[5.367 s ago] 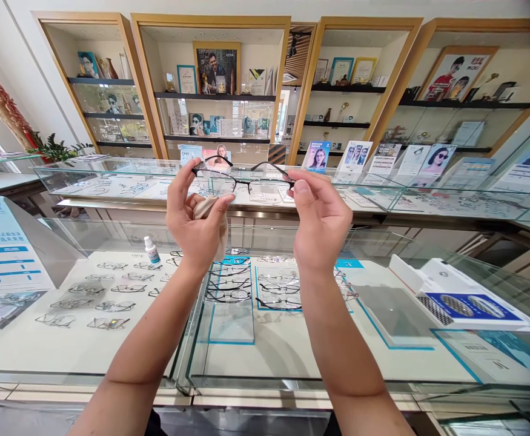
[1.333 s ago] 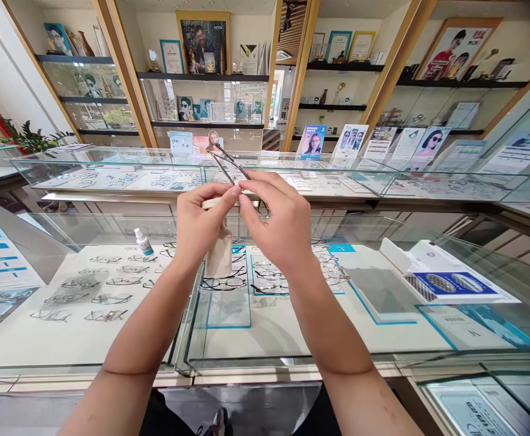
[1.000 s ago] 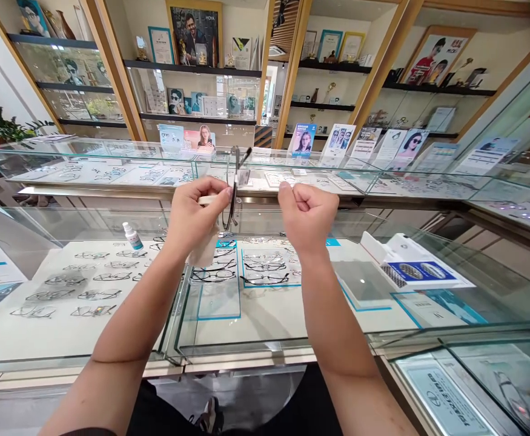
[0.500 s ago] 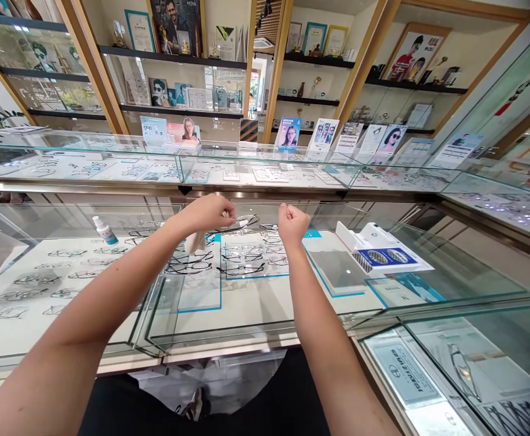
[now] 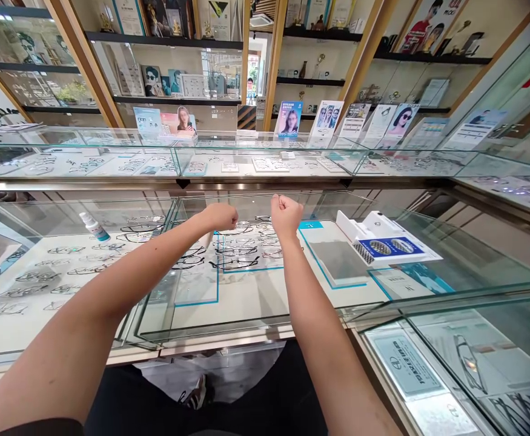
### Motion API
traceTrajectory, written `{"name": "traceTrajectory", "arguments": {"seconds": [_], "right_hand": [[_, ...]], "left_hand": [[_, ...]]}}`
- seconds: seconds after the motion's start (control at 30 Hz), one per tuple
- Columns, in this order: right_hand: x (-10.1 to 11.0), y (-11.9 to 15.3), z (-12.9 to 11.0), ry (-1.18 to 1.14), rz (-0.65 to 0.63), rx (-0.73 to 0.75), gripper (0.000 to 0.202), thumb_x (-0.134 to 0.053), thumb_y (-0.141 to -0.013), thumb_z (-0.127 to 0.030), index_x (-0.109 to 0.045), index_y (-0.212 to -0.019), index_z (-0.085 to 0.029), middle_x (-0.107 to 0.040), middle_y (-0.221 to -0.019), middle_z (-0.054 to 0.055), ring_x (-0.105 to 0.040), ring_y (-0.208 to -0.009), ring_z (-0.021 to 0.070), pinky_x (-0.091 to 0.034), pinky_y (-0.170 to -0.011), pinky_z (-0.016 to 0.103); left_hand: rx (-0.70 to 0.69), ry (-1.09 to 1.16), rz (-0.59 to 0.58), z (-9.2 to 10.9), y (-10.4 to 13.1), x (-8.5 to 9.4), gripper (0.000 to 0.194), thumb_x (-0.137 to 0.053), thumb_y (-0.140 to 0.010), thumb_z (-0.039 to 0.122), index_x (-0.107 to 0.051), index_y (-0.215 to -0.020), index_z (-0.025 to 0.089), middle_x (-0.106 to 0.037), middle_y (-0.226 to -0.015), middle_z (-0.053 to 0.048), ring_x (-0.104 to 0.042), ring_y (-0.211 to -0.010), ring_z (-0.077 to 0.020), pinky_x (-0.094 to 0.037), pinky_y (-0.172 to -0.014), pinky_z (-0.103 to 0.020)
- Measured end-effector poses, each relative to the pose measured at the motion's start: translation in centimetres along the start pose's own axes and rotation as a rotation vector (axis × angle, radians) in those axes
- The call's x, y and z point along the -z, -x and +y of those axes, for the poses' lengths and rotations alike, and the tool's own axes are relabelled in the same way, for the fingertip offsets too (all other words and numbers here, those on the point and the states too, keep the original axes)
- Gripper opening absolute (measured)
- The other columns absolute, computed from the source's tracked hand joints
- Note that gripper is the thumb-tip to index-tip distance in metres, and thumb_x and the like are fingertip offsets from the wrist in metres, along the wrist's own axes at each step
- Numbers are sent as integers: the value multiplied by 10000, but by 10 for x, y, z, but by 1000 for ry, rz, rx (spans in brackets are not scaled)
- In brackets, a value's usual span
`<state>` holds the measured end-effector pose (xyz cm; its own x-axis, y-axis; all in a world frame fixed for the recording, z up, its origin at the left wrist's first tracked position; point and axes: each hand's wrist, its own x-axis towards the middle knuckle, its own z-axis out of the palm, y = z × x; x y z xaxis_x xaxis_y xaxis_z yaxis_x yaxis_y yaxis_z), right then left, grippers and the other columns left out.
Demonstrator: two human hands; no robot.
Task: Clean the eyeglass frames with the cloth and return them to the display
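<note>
Reaching into the glass counter [image 5: 246, 330], the left hand [image 5: 220, 215] and right hand [image 5: 285, 213] are curled into loose fists, slightly apart, above rows of thin wire-framed glasses [image 5: 235, 263] on the white display tray. Whether either hand grips anything cannot be told. A small white spray bottle [image 5: 94, 226] stands well left.

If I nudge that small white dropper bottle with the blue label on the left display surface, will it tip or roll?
The dropper bottle looks tall and narrow and already leans, so a sideways nudge would probably topple it. Its round body would then likely roll toward the eyeglass frames laid out beside it. It seems small and plastic, so probably light; both hands, left hand and right hand, are fisted further right.
</note>
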<state>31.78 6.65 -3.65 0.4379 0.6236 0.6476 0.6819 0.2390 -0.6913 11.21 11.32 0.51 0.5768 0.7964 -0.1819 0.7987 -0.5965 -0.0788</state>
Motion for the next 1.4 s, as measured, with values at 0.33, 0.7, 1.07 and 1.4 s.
{"name": "traceTrajectory", "arguments": {"seconds": [0.33, 0.7, 1.07, 1.4], "right_hand": [[0, 2, -7, 18, -42, -20, 520, -568, -991, -273, -190, -633, -256, -149, -598, -73, -162, -621, 135, -210, -614, 349], [0, 3, -7, 4, -82, -10, 539, -569, -996, -260, -171, -632, -260, -160, -600, -69, -157, -625, 139, -202, -620, 344], [-4, 3, 0, 8, -79, -4, 525, -562, -1001, -296, -177, -647, -256, -162, -601, -67, -163, -627, 139, -199, -614, 346], [-8, 4, 4, -8, -85, 15, 511, -551, -996, -317, -189, -642, -253, -192, -587, -70, -172, -622, 134, -200, -613, 344]], "left_hand": [[-23, -83, 4, 8, -9, -13, 237, -651, -903, 315, -828, -1047, 252, -837, -1099, -94, -749, -1074, -272, -553, -881, -321], [-27, -112, 7, 9, -14, -25, 250, -632, -891, 292, -825, -1039, 230, -834, -1084, -123, -758, -1058, -293, -567, -875, -344], [67, -89, -33, 1, -21, -15, 307, -653, -1064, 427, -744, -1220, 179, -754, -1246, -122, -724, -1151, -260, -616, -993, -441], [112, -2, -65, -9, -36, -25, 419, -708, -1048, 412, -664, -1397, 184, -676, -1409, -132, -702, -1214, -270, -630, -1022, -490]]}}
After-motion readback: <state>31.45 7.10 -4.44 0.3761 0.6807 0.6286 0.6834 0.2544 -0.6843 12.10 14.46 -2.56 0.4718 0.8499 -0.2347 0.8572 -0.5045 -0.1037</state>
